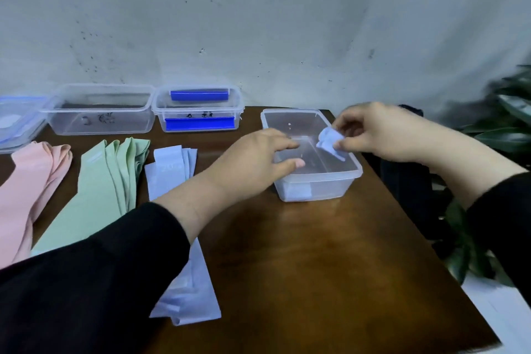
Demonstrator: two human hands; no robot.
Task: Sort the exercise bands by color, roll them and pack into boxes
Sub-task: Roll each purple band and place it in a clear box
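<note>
The packing step was judged to be in hand. On the brown table [330, 253], the clear box [313, 181] was steadied at its near-left rim by the left hand [258, 158], fingers extended and relaxed. A rolled pale-blue band [330, 142] was pinched by the right hand [370, 132] above the box; lowering and releasing it seemed next. Pink bands [28, 181], green bands [106, 181] and flat blue bands [169, 172] were left unrolled beside it; nothing was seen blocking the box.

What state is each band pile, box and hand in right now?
Rolled pale-blue band: pinched over near box.
Near clear plastic box: open.
Left hand: steadying its rim.
Right hand: holding roll.
Pink, green, pale-blue piles: flat, unrolled.
</note>
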